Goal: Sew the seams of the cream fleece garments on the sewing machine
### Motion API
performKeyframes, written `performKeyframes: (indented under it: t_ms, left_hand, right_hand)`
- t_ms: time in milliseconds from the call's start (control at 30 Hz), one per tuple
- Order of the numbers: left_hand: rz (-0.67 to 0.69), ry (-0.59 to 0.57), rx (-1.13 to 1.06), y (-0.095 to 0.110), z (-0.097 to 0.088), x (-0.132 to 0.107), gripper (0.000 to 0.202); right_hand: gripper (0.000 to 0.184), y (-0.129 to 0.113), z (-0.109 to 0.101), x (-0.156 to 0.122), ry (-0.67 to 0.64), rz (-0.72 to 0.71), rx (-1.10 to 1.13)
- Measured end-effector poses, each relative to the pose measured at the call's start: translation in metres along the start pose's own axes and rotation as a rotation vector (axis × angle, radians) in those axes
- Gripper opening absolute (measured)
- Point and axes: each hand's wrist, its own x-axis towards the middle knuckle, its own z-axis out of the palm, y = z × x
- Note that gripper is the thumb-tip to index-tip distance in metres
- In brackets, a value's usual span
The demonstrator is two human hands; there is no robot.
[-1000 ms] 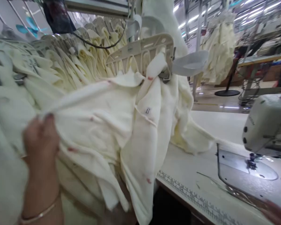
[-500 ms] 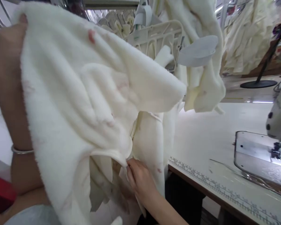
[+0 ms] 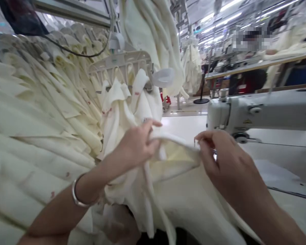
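A cream fleece piece (image 3: 175, 160) stretches between my two hands at the middle of the view. My left hand (image 3: 136, 144), with a metal bangle on its wrist, is closed on the piece's top edge. My right hand (image 3: 220, 153) pinches the same edge a little to the right, in front of the sewing machine (image 3: 260, 112). The rest of the fabric hangs down below both hands over the table front.
Several cream fleece pieces (image 3: 40, 112) hang in a dense row at the left. A plastic clamp hanger (image 3: 119, 66) holds more pieces behind my hands. The white sewing table (image 3: 283, 160) lies at the right. A person sits at a far workstation (image 3: 252, 64).
The fabric was raised high in my left hand, with my right hand low. Now both hands hold its top edge at chest height near the sewing machine, and the view has turned right.
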Motion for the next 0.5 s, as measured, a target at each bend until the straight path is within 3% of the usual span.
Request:
performKeyframes:
  t_ms: [33, 100, 167, 300, 333, 433, 500]
  left_hand:
    - [0.013, 0.067, -0.021, 0.004, -0.005, 0.013, 0.034]
    - [0.078, 0.172, -0.021, 0.014, -0.016, 0.033, 0.025]
    - [0.142, 0.248, 0.022, 0.025, -0.02, 0.047, 0.02]
    - [0.161, 0.345, 0.093, 0.039, -0.013, 0.056, 0.023]
    - [0.15, 0.368, 0.099, 0.04, -0.011, 0.056, 0.024]
    - [0.075, 0.443, 0.109, 0.042, -0.016, 0.045, 0.024]
    - [0.048, 0.507, 0.086, 0.043, -0.024, 0.034, 0.026]
  right_hand:
    - [0.012, 0.001, 0.001, -0.011, 0.063, -0.074, -0.049]
    - [0.015, -0.003, 0.006, -0.041, 0.027, -0.144, 0.014]
    - [0.023, -0.011, 0.016, -0.073, -0.126, -0.099, 0.154]
    - [0.015, -0.016, 0.034, -0.122, -0.284, 0.055, 0.324]
    - [0.015, -0.014, 0.036, -0.131, -0.272, 0.089, 0.304]
    - [0.023, -0.004, 0.032, -0.15, -0.033, 0.136, 0.041]
    - [0.026, 0.005, 0.024, -0.15, 0.053, 0.109, -0.08]
